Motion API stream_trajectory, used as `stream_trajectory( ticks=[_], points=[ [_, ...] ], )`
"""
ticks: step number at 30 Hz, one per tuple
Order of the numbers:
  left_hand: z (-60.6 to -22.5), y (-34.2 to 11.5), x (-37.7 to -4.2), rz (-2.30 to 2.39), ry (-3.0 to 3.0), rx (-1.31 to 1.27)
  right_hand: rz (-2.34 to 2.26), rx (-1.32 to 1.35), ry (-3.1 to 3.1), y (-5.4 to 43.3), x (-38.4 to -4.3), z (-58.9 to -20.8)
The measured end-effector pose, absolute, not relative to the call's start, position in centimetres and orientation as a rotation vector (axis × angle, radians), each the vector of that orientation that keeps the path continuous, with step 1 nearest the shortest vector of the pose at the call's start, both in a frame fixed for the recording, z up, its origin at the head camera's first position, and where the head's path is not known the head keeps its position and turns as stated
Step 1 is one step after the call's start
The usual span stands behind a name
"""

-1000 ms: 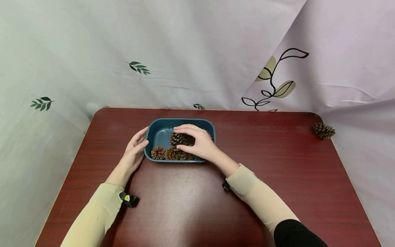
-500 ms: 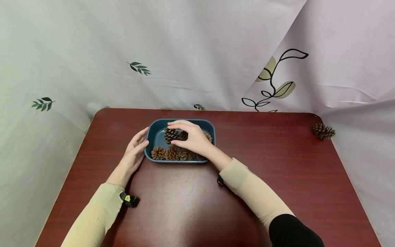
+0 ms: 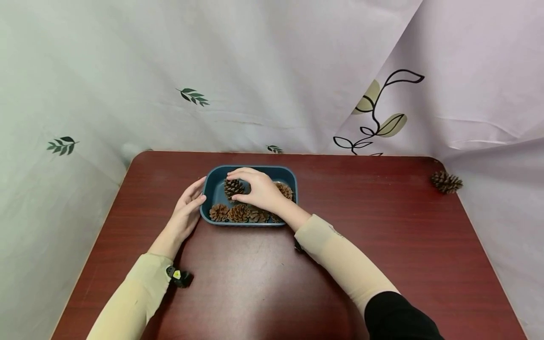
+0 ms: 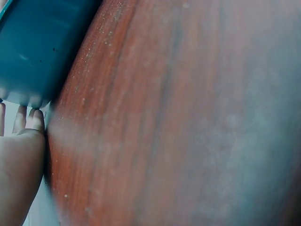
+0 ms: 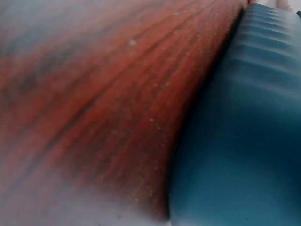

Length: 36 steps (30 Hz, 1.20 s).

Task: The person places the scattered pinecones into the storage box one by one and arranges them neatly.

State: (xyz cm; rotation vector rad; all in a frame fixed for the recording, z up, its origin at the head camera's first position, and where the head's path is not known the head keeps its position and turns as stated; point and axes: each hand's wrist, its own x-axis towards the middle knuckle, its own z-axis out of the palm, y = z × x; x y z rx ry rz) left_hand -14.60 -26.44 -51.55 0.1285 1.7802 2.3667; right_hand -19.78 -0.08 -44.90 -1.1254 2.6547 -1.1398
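Observation:
In the head view, my right hand (image 3: pixel 260 190) grips a dark pine cone (image 3: pixel 232 188) between its thumb and fingers, inside the left half of a blue rectangular tub (image 3: pixel 216 192). Several browner cones (image 3: pixel 239 213) line the tub's near side, and another cone (image 3: pixel 284 190) lies at its right end, partly behind the hand. My left hand (image 3: pixel 185 212) rests against the tub's left end, its fingers fairly straight and the thumb near the rim. In the left wrist view, the fingertips (image 4: pixel 37 120) touch the tub's outer wall. The right wrist view shows the tub's side (image 5: pixel 244 141) but not the held cone.
A single pine cone (image 3: pixel 446 182) sits at the far right corner of the reddish-brown table (image 3: pixel 374 203). Behind the table hangs a pale curtain (image 3: pixel 255 71) with leaf prints.
My right hand has moved left within the tub, bringing the dark pine cone with it and uncovering the cone at the right end. The left hand stays against the tub.

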Motion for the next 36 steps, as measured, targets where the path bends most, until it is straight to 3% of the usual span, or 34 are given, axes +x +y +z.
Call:
stream_trajectory(
  ticks=[36],
  points=[
    [-51.67, -26.45, -14.7, 2.374, 1.78, 0.112, -0.635, -1.223, 2.736, -0.11, -20.54, -45.22]
  ],
)
